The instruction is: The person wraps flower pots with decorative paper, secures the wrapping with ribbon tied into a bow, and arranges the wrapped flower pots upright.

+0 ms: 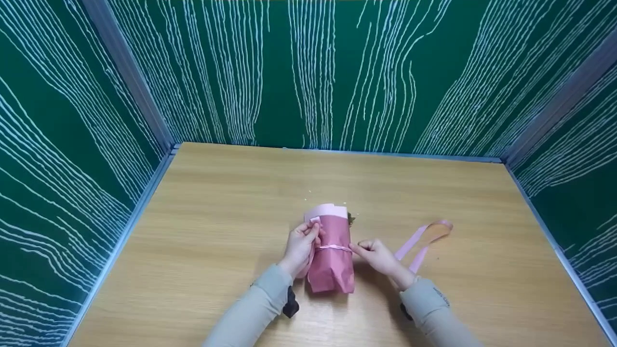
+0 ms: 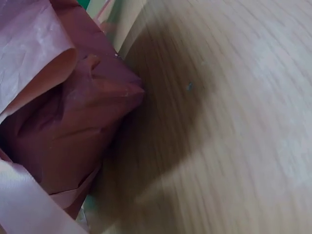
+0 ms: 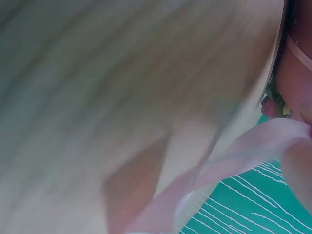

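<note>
A bundle wrapped in dark pink paper [image 1: 332, 277] lies on the table, its paler folded edge towards the back. Green leaves [image 1: 351, 219] show at its right side. Round its middle runs a narrow, bunched pink ribbon [image 1: 335, 247]. My left hand [image 1: 300, 246] is at the bundle's left side, pinching a short pale pink end that looks like ribbon. On the other side, my right hand [image 1: 378, 256] pinches the ribbon between thumb and fingers. In the right wrist view, a length of ribbon [image 3: 248, 146] trails from that hand. The left wrist view shows creased wrapping paper [image 2: 87, 126].
A loose ribbon loop [image 1: 409, 243] lies on the wooden table [image 1: 217, 202] beyond my right wrist. Tiny pale specks dot the wood behind the bundle. Green walls with white wavy lines [image 1: 313, 72] enclose the back and both sides.
</note>
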The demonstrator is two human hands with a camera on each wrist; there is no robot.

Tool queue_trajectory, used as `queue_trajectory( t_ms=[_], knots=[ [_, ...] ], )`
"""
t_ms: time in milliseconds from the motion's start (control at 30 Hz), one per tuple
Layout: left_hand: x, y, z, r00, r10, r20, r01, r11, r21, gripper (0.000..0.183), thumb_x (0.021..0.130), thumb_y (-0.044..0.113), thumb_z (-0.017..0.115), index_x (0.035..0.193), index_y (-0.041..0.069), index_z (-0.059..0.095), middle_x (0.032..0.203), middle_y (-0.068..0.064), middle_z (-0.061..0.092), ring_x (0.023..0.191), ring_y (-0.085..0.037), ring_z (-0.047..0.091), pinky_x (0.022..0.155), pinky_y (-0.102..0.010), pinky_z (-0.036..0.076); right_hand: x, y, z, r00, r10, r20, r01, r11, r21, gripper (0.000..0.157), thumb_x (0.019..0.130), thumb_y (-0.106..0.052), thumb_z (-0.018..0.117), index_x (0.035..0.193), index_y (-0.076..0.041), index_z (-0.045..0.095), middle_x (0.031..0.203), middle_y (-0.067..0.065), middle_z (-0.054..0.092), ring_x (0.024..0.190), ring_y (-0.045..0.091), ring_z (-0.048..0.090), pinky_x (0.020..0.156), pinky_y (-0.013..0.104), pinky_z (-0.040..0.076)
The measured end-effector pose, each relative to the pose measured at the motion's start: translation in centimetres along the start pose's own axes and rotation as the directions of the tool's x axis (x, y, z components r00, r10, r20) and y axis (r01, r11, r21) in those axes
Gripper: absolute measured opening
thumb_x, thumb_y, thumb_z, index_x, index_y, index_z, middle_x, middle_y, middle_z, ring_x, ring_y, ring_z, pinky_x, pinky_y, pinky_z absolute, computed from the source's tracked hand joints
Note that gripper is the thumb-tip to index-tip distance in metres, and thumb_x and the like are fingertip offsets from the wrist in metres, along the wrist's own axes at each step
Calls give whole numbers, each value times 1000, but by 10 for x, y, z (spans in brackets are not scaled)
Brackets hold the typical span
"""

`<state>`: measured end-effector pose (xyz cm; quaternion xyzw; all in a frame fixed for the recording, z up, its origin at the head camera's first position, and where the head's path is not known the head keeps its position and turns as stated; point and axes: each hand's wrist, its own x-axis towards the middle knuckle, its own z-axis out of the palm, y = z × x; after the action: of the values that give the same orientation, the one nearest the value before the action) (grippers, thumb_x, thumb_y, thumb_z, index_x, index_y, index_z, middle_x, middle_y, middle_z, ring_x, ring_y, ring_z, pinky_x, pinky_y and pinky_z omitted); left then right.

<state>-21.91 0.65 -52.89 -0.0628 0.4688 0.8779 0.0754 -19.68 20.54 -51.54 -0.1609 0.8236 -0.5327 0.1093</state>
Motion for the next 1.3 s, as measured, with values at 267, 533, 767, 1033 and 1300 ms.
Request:
queue_trajectory(
  t_ms=[267, 533, 767, 1033, 1300],
  knots=[
    [-1, 0, -2, 1000, 14, 2, -14, 1000, 5, 15, 94, -3, 48, 92, 3, 61, 68, 2, 60, 54, -2, 49, 51, -12, 42, 2, 1, -3, 1000, 0, 17, -1, 999, 49, 38, 95, -5, 51, 67, 18, 41, 58, -9, 32, 55, 0, 31, 55, 16, 29],
    [-1, -2, -1, 1000, 5, -2, -5, 1000, -9, 14, 94, -2, 49, 93, 4, 61, 68, 2, 60, 55, -3, 50, 51, -12, 42, 6, 28, -12, 990, 11, 137, -30, 990, 134, 32, 99, -7, 44, 82, 21, 43, 57, -7, 38, 48, 3, 35, 47, 16, 30],
    [-2, -2, -1, 1000, -3, 12, 3, 1000, 4, 12, 94, -1, 50, 98, 0, 61, 70, 2, 60, 56, -3, 50, 52, -12, 42, -1, 39, -32, 977, 33, 212, -51, 995, 84, 31, 97, -14, 51, 89, 16, 50, 60, -4, 43, 51, 5, 40, 47, 19, 34],
    [-4, 1, 0, 1000, -12, 22, 12, 1000, 13, 11, 95, 0, 50, 97, -1, 61, 71, 2, 61, 53, -2, 48, 50, -12, 41, -16, 45, -61, 967, 116, 225, -125, 992, 25, 31, 95, -15, 55, 99, 15, 55, 71, -4, 53, 62, 5, 50, 57, 20, 45],
    [-4, 2, 1, 1000, -16, 14, 16, 1000, 6, 13, 95, 0, 49, 91, 3, 61, 70, 2, 61, 51, -2, 48, 49, -13, 41, -27, 51, -89, 965, 54, 257, -66, 997, 40, 31, 94, -10, 56, 99, 21, 54, 71, -7, 57, 62, 2, 52, 59, 19, 46]
  ],
)
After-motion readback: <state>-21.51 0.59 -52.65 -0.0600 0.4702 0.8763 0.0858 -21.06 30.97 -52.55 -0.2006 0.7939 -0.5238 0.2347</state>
